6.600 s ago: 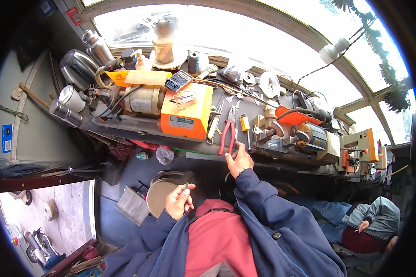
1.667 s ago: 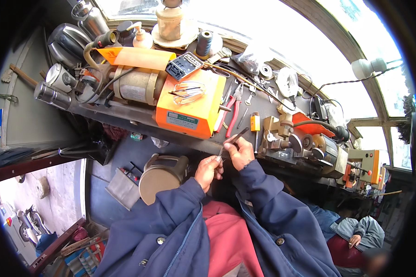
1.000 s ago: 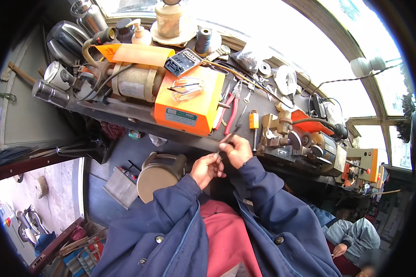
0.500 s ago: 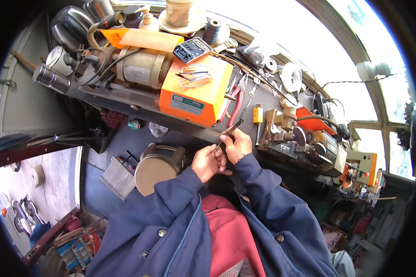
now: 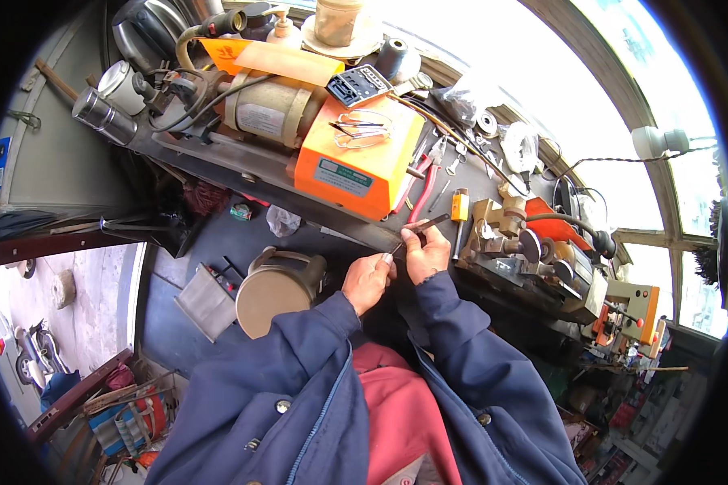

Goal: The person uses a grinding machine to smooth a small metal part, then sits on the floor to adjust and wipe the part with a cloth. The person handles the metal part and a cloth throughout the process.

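One strip [image 5: 435, 221] — metal, perhaps — now tilts less in the right hand [image 5: 427, 257].

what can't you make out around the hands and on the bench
- Thin piece at the left hand: head view, too small to identify, partly covered by fingers
- Lower end of the dark strip: head view, hidden by the right hand
- Fine print on the orange box: head view, too small
- Top of the silver kettle: head view, cut off by the upper edge
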Action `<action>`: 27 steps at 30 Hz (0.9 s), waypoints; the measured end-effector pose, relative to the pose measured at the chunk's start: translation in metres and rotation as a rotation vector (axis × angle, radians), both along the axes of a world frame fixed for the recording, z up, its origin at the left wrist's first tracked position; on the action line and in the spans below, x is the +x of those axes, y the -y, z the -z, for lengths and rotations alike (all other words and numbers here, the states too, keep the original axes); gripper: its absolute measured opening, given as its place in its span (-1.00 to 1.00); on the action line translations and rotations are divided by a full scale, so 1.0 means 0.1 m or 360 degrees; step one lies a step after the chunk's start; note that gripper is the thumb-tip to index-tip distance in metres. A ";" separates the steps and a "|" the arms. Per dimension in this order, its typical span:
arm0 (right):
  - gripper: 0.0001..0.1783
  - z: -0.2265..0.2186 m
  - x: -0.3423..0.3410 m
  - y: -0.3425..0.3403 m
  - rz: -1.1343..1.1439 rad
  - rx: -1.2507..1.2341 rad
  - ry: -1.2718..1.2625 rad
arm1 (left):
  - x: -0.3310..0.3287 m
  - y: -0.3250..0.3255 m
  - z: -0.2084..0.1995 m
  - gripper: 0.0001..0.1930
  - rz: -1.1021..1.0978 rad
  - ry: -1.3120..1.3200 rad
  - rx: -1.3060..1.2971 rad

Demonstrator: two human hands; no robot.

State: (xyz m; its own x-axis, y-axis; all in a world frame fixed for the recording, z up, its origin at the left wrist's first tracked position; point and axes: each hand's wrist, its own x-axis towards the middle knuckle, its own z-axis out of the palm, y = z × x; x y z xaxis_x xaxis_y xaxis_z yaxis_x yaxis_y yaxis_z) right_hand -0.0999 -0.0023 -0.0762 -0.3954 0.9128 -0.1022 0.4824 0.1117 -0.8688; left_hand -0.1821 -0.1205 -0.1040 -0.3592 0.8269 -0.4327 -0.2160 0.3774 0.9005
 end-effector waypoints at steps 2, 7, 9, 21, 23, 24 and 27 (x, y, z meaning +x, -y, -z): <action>-0.90 0.00 0.05 0.01 -0.0094 -0.0408 -0.0108 | 0.03 0.00 0.00 -0.54 -0.0019 0.0101 -0.0030; -0.94 0.00 0.06 -0.01 -0.0098 0.0098 0.0019 | 0.06 0.00 -0.03 -0.53 -0.0053 0.0235 -0.0048; -0.97 -0.01 0.06 -0.03 -0.0016 -0.0074 -0.0170 | 0.05 0.00 -0.05 -0.53 -0.0053 0.0217 -0.0025; -0.91 -0.01 0.10 -0.05 -0.0173 -0.0206 0.0081 | 0.03 -0.01 -0.02 -0.55 -0.0021 -0.0016 0.0030; -0.91 -0.02 0.10 -0.06 -0.0266 -0.0024 0.0291 | 0.05 -0.01 -0.03 -0.55 0.0016 -0.0082 -0.0067; -0.91 -0.01 0.08 -0.06 -0.0081 0.0041 0.0101 | 0.05 -0.02 -0.05 -0.56 0.0015 -0.0316 0.0013; -0.89 -0.03 0.10 -0.07 0.0066 -0.0067 -0.0038 | 0.03 -0.01 -0.14 -0.65 0.0095 -0.0841 -0.0004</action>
State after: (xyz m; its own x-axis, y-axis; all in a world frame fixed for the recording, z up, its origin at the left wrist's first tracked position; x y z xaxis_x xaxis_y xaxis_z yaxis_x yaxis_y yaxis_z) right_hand -0.0897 0.0045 -0.0728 -0.3600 0.9236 -0.1317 0.4651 0.0553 -0.8835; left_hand -0.1795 -0.1200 -0.0905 -0.4812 0.8517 -0.2075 0.2886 0.3774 0.8799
